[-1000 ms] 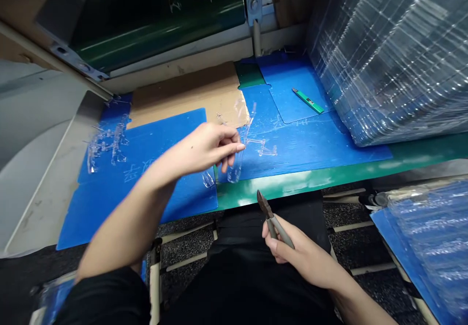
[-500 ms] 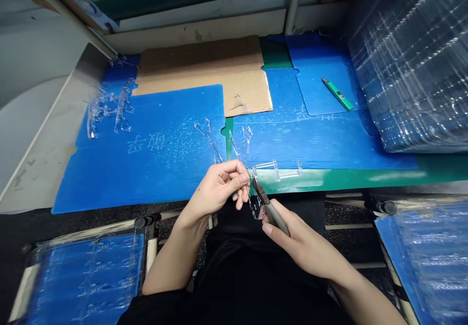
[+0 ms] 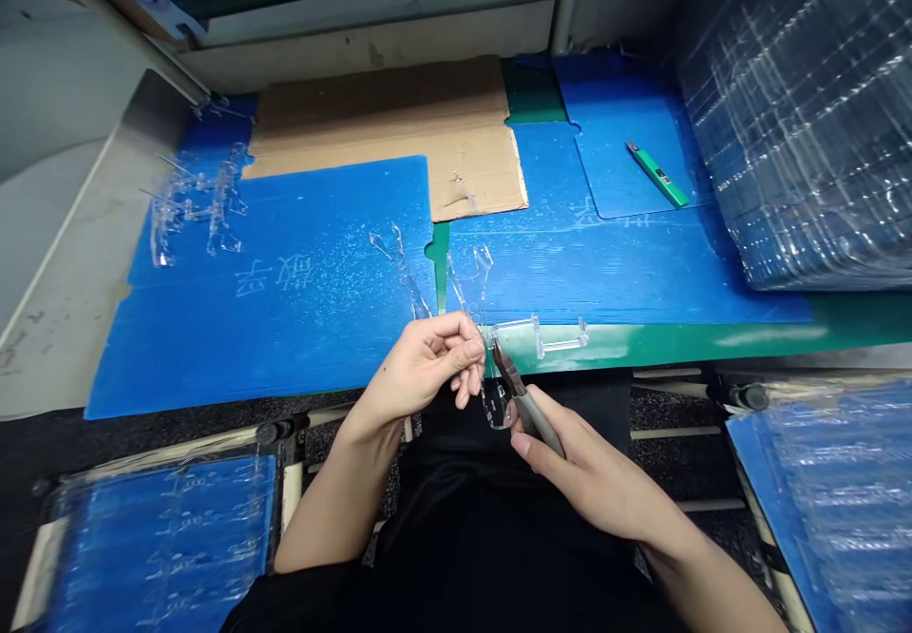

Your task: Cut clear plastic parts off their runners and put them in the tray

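My left hand [image 3: 436, 362] pinches a clear plastic part [image 3: 470, 291] whose forked end sticks out above the fingers and whose loop hangs below them. A thin clear plastic runner [image 3: 540, 334] juts from that part to the right. My right hand [image 3: 570, 457] is wrapped around the grey handles of side cutters [image 3: 523, 395]. Their dark jaws meet the plastic where runner and part join; whether the blades are closed through it cannot be made out. Just left of the held part, another forked clear piece [image 3: 405, 267] lies on the blue sheet [image 3: 306, 329].
A heap of clear plastic frames [image 3: 196, 205] lies at the left. Cardboard [image 3: 377, 120] covers the back, with a small scrap on it. A green knife [image 3: 656, 173] rests before tall stacked clear trays [image 3: 805, 139]. Racks with trays [image 3: 841, 500] flank me below the bench.
The view has shifted slightly, so the bench things sit a little further left and higher. Both hands keep almost the same pose; the runner is still beside the cutters' jaws.
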`<state>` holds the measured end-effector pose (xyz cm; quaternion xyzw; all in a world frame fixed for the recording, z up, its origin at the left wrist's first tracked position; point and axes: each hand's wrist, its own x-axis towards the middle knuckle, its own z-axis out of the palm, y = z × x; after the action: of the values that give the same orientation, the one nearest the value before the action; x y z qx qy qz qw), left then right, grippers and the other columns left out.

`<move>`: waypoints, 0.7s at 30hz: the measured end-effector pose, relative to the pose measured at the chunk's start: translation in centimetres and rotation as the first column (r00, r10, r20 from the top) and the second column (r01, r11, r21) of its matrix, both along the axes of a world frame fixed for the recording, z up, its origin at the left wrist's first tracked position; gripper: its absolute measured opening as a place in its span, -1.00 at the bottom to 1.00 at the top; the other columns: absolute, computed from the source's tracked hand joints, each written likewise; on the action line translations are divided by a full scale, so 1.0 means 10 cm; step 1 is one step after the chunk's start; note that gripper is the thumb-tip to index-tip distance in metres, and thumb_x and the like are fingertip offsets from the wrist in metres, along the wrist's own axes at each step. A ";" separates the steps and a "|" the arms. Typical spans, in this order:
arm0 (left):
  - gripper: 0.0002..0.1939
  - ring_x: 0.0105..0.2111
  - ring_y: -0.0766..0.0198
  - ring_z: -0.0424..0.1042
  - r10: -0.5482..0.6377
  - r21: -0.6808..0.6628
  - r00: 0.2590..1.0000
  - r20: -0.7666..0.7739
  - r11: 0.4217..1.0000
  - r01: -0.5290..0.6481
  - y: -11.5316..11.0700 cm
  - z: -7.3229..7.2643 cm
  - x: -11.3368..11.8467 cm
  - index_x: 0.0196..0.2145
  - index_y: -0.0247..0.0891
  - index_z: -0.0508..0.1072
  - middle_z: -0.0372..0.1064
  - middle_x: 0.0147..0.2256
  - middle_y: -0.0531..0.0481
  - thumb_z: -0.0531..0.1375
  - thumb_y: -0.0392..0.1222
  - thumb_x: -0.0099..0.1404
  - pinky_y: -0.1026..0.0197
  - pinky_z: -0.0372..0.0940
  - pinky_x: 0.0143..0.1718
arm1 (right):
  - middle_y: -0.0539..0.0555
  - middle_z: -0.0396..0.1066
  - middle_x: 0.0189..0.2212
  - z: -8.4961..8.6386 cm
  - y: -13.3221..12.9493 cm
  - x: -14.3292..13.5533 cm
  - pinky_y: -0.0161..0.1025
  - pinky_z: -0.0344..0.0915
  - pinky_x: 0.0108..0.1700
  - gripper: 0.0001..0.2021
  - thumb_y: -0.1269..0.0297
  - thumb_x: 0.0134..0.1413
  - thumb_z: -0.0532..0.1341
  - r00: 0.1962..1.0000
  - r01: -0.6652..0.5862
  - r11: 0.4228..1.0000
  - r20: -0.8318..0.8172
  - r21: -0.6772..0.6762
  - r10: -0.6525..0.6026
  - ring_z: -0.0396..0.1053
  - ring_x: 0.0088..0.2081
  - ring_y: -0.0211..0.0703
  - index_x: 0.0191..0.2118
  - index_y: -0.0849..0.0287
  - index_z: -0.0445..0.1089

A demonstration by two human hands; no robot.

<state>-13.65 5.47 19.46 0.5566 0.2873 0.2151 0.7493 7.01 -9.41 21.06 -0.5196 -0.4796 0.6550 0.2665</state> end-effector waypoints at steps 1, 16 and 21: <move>-0.70 -0.64 0.44 0.49 -0.007 -0.007 1.000 0.001 1.000 0.007 0.00 -0.01 0.00 -0.29 -0.28 0.46 0.56 -0.50 0.05 0.30 -0.04 0.56 0.44 0.30 -0.54 | -0.02 0.31 -0.18 0.00 0.01 0.01 -0.12 0.24 -0.04 -0.81 0.06 0.57 0.11 1.000 -0.016 1.000 -0.004 0.003 0.016 0.25 -0.16 -0.13 -0.04 0.05 0.28; -0.57 -0.67 0.41 0.45 -0.073 -0.075 0.995 -0.071 0.995 0.068 0.16 -0.03 0.50 -0.37 -0.28 0.40 0.53 -0.54 0.03 0.37 0.09 0.47 0.42 0.23 -0.61 | -0.17 0.02 -0.45 -0.42 0.01 0.10 -0.36 -0.09 -0.48 -0.62 -0.01 0.37 0.39 0.715 0.180 0.932 -0.609 -0.315 -0.344 -0.09 -0.50 -0.39 -0.17 0.12 0.24; -0.54 -0.63 0.37 0.47 -0.176 -0.038 0.935 -0.307 0.984 0.172 0.40 -0.02 0.81 -0.40 -0.29 0.42 0.52 -0.54 -0.02 0.37 0.14 0.43 0.37 0.26 -0.58 | -0.17 0.01 -0.46 -0.62 0.05 0.13 -0.36 -0.19 -0.48 -0.64 0.07 0.34 0.38 0.579 0.224 0.893 -0.684 -0.390 -0.444 -0.19 -0.50 -0.40 -0.21 0.10 0.19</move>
<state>-5.52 9.51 19.24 0.6026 0.3518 0.0566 0.7140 8.34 -8.87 14.85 -0.3090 -0.1254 0.8050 0.4907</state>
